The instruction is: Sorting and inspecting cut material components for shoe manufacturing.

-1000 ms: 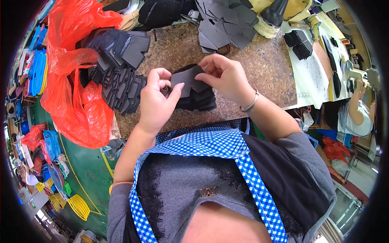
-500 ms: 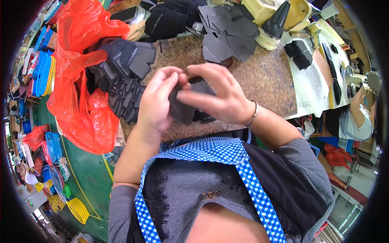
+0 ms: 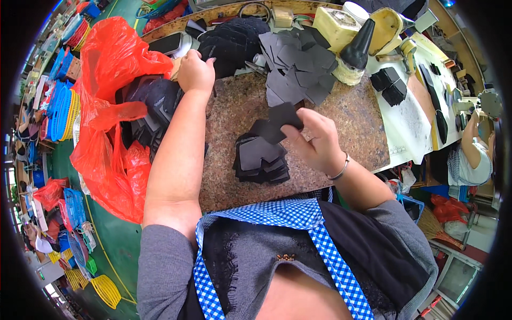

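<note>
My right hand (image 3: 314, 136) pinches a flat black cut piece (image 3: 284, 116) between thumb and fingers, just above the worktop. Below it lies a small stack of similar black pieces (image 3: 261, 157); a corner of another piece shows between them. At the far left, my left hand (image 3: 196, 72) is closed beside a heap of black fabric-like pieces (image 3: 234, 42). Its fingers face away, so whatever they hold is hidden; a tan edge shows beside them. Under my left forearm, a pile of dark pieces (image 3: 160, 101) is partly covered.
A red plastic bag (image 3: 109, 106) wraps the left pile. Loose grey-black pieces (image 3: 301, 66) are heaped at the back of the speckled board (image 3: 346, 122). A black cone (image 3: 360, 45) stands at the back right, with a black bundle (image 3: 389, 85) on white paper beside it.
My hands have moved apart: the left went forward to the far left, while the right stayed near the stack, now pinching a black piece. The stack on the board is uncovered.
</note>
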### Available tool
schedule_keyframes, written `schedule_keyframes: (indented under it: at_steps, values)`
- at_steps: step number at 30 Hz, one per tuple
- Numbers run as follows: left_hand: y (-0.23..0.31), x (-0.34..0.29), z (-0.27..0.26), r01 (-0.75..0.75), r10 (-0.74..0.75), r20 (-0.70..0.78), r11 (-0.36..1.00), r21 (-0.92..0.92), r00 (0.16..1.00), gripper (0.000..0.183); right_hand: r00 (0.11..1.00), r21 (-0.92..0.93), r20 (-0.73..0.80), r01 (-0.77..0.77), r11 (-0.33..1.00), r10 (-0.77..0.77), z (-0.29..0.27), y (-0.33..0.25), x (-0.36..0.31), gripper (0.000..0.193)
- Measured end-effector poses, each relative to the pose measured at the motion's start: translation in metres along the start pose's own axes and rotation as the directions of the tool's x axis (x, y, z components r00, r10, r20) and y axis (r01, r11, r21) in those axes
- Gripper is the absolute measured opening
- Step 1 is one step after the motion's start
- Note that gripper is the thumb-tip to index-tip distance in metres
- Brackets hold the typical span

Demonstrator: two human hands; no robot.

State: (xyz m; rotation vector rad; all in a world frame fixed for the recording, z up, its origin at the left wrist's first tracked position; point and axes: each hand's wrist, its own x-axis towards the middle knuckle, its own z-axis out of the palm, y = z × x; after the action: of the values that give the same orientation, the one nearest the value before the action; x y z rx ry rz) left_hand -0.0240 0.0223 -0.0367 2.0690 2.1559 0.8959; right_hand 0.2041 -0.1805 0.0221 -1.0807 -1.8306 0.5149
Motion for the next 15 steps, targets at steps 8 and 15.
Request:
schedule_keyframes:
  at_steps: [8,15]
  values:
    - [0.010,-0.013,-0.024,-0.353,0.385,-0.295,0.923,0.156,0.875,0.021,0.977,0.175,-0.045,-0.199,0.964,0.210,-0.009,-0.002,0.006,0.019]
    - [-0.010,-0.004,-0.059,0.149,0.120,0.262,0.572,-0.807,0.958,0.006,0.996,0.029,-0.080,0.037,0.999,-0.035,-0.032,0.008,0.008,0.010]
